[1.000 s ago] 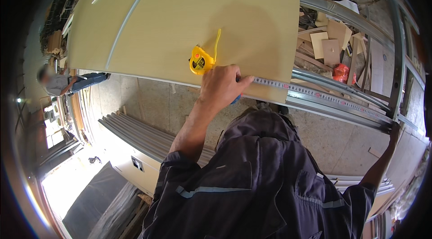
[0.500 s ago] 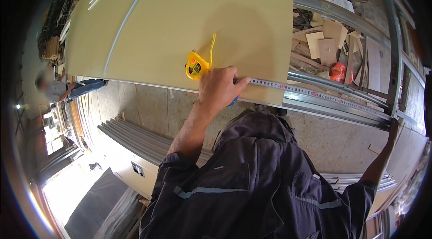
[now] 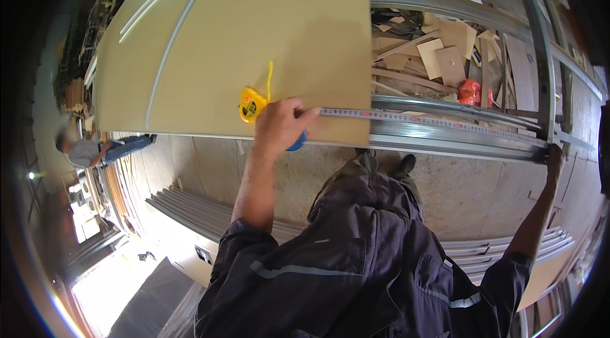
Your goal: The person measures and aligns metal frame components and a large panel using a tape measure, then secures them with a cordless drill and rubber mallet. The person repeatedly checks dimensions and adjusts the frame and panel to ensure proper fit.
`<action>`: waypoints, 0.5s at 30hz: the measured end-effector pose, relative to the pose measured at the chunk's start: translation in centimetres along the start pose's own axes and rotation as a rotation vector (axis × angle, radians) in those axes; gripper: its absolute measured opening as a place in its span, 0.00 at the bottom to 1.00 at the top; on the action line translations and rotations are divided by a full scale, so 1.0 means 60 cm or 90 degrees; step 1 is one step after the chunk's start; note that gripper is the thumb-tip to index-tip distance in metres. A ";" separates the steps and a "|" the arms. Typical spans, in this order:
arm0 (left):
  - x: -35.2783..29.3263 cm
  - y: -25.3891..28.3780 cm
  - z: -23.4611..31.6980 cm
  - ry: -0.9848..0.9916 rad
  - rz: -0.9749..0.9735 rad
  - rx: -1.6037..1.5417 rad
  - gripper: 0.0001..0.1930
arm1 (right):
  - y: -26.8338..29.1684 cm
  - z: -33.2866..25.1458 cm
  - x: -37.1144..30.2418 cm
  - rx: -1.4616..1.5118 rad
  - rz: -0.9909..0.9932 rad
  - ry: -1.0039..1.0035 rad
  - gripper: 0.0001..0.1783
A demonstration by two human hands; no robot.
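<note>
My left hand (image 3: 279, 127) is closed at the front edge of a tan panel (image 3: 286, 26), gripping a tape measure. Part of a blue case (image 3: 297, 141) shows below its fingers; the rest is hidden. Against the knuckles lies a yellow tape case (image 3: 251, 105) with a yellow strap (image 3: 270, 80), and I cannot tell if the hand holds it too. From beside the thumb, the pale tape blade (image 3: 416, 119) runs out straight to the right, over the panel edge and along the metal rails. My right hand (image 3: 556, 157) is closed at its far end, by the frame corner, fingers partly hidden.
The panel rests on a steel frame (image 3: 457, 7). Wood offcuts (image 3: 452, 64) and a red bag (image 3: 470, 92) lie within the frame. Grey metal profiles (image 3: 190, 211) are stacked behind my left arm. Another person (image 3: 89, 150) stands at the far left.
The view has shifted, so the panel's right edge and my left hand appear farther left. The tape blade stays stretched between both hands.
</note>
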State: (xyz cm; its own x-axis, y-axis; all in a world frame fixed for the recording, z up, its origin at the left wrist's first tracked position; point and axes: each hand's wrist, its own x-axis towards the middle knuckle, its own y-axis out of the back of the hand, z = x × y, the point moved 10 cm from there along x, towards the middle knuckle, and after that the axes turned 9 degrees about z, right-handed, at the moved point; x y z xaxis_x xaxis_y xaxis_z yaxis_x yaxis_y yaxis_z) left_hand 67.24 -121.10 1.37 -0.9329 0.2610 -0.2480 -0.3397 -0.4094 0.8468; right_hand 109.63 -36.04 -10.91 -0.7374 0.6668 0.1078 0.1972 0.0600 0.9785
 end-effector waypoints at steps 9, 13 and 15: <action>-0.081 -0.038 0.101 -0.023 -0.017 0.005 0.21 | 0.078 -0.208 -0.022 0.052 0.102 -0.130 0.17; -0.148 -0.067 0.245 -0.061 -0.007 0.022 0.21 | 0.100 -0.162 -0.050 0.382 0.070 -0.355 0.16; -0.189 -0.108 0.322 -0.095 -0.029 -0.002 0.21 | 0.140 -0.139 -0.065 0.519 0.154 -0.344 0.15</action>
State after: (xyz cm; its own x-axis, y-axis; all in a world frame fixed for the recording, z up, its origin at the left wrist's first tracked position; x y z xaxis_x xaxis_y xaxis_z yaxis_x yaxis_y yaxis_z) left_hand 82.34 -104.52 7.76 -0.8884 0.4066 -0.2132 -0.3820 -0.3970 0.8345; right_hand 108.80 -44.32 -1.64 -0.2666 0.9638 -0.0046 0.8343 0.2331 0.4996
